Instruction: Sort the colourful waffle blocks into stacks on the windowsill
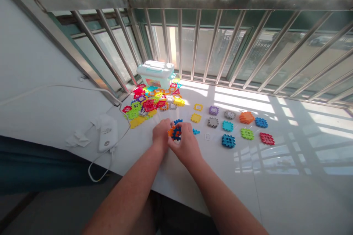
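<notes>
My left hand (161,132) is closed around the left side of a few interlocking building tiles, a dark blue one (177,134) and an orange one (171,132). From the right, my right hand (187,145) pinches the same tiles between thumb and fingers. Both hands meet low over the white ledge, and the fingers partly cover the tiles. Just right of my right hand lies a light blue tile (196,132). Beyond the left hand spreads a heap of mixed coloured tiles (149,105).
To the right, tiles lie sorted by colour, among them a teal stack (228,140), a red stack (267,138) and an orange stack (246,117). Behind the heap stands a lidded box (156,71). A white power strip (108,135) with a cable is at left. Metal bars (194,46) border the ledge.
</notes>
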Motion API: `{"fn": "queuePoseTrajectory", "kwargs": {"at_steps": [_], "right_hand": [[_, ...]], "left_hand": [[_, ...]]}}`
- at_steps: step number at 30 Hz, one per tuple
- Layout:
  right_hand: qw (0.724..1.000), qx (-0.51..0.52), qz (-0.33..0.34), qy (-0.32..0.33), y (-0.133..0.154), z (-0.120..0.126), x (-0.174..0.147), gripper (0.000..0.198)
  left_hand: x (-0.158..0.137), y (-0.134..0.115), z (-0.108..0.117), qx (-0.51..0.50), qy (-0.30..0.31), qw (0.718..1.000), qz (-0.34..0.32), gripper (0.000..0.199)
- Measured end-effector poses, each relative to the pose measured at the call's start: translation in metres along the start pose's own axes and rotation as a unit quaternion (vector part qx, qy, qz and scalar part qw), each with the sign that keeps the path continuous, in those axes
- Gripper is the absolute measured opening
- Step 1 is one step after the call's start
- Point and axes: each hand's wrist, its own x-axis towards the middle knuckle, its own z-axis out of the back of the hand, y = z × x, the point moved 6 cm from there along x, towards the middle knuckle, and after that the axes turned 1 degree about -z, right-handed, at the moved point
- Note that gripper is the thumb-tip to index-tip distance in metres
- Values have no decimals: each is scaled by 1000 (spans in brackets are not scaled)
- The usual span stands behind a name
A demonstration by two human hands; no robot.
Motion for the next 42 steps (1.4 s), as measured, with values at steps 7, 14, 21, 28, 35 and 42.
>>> {"fn": "queuePoseTrajectory", "kwargs": {"at_steps": [7, 14, 21, 28, 35, 42], "right_hand": [[994, -87, -60, 26, -52, 45, -81, 37], [992, -102, -55, 53, -52, 51, -100, 42], [992, -29, -117, 24, -87, 81, -117, 27], [974, -8, -228, -3, -108, 108, -135, 29], [966, -35, -257, -12, -107, 107, -136, 29], [976, -128, -173, -13, -99, 100, -128, 18]], "left_hand": [[7, 3, -2, 56, -34, 998, -5, 35], [6, 3, -2, 62, -38, 997, -2, 36], [5, 3, -1, 67, -38, 997, 0, 34], [5, 0, 1, 79, -35, 996, 4, 34], [5, -1, 2, 93, -34, 995, 9, 35], [5, 0, 1, 88, -27, 996, 11, 35]]}}
